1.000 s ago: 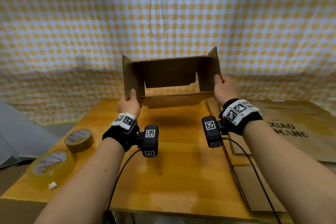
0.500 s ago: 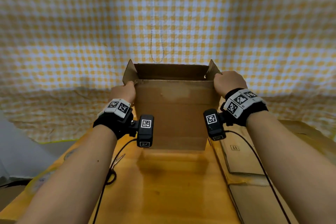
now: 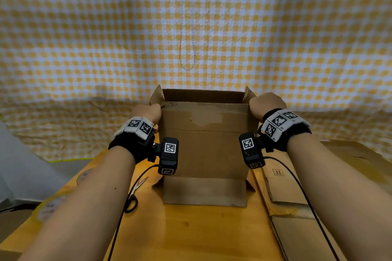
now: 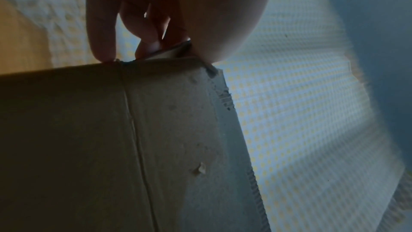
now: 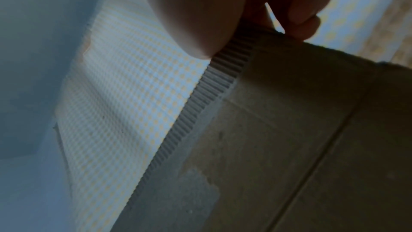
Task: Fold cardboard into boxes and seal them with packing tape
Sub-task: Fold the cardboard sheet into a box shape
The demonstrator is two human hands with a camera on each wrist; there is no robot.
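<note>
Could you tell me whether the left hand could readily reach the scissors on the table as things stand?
Probably, once it lets go: the scissors lie uncovered beside the left forearm, but the left hand is gripping the box.

An open cardboard box (image 3: 204,154) stands upright on the bench (image 3: 191,233) — the left hand (image 3: 148,112) grips its top left corner, the right hand (image 3: 267,105) the top right. Below the left fingers lie scissors (image 3: 135,194); below the right — flat cardboard sheets (image 3: 284,188).
</note>
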